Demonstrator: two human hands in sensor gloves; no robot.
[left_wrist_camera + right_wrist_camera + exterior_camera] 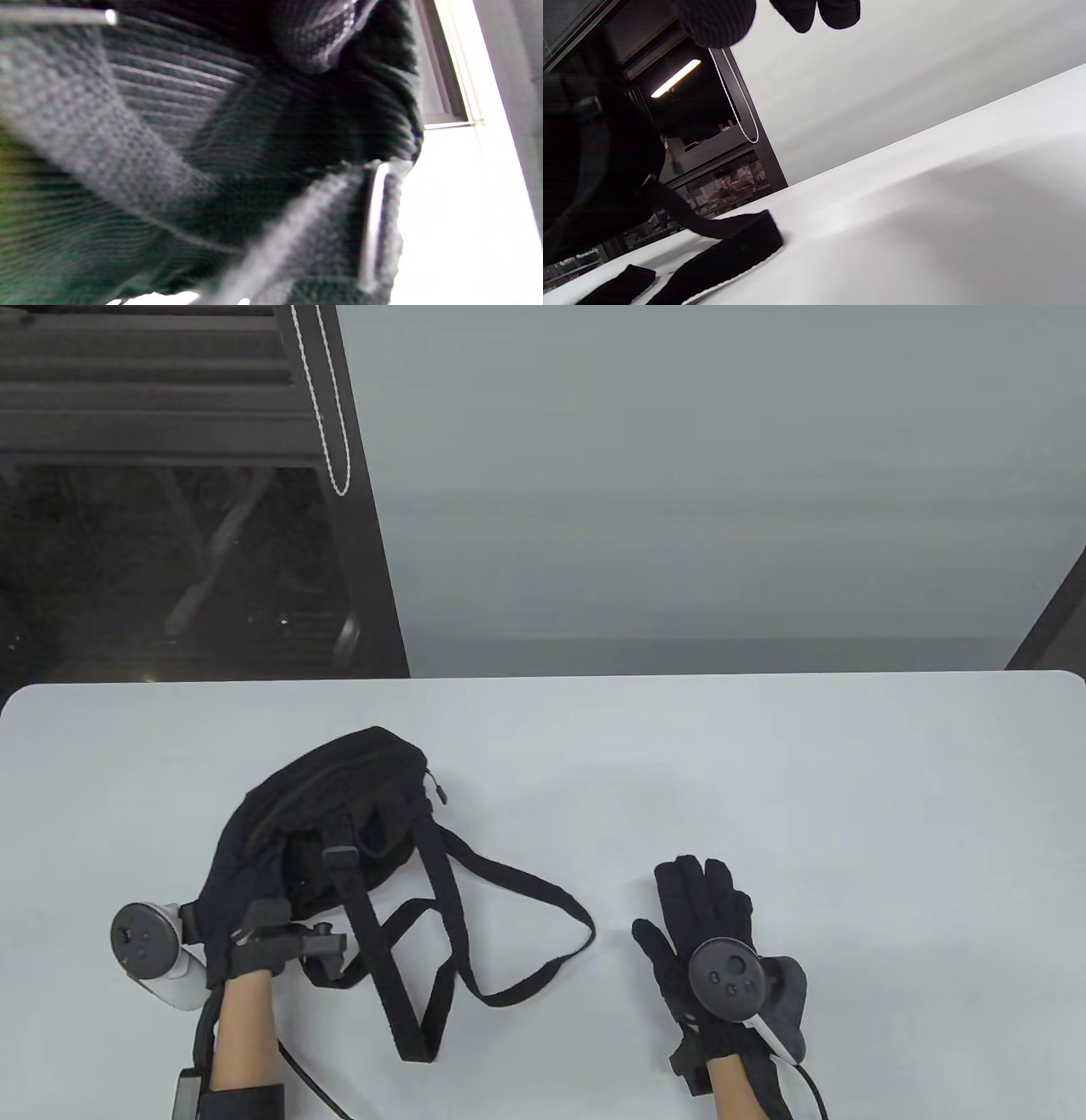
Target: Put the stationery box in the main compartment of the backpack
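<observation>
The box cannot be seen in any view. The backpack [339,806] is a small, soft, black bag made of cloth. It has a rounded, lumpy shape and lies on the left part of the white table [764,780]. The table is smooth and flat, with round corners.

Long, flat, black straps [475,933] come out of the backpack. They loop over the table toward the near side and to the right. A small zip pull [439,791] hangs at the right edge of the backpack.

The left hand [242,891] wears a black knit glove. It lies on the near left side of the backpack and touches the cloth. How its fingers are bent is hard to see, because black glove blends into black bag, so whether it grips the cloth cannot be told. A round gray and white tracker [148,950] sits by its wrist. The left wrist view shows only blurry, dark, ribbed cloth very close up.

The right hand [704,933] also wears a black knit glove. It is spread flat, palm down, with straight fingers, and holds nothing. It is to the right of the backpack, near the end of the strap loop but apart from it. A round dark tracker [724,971] sits on its back. In the right wrist view, its fingertips [717,21] hang at the top, and a strap lies flat on the table.
</observation>
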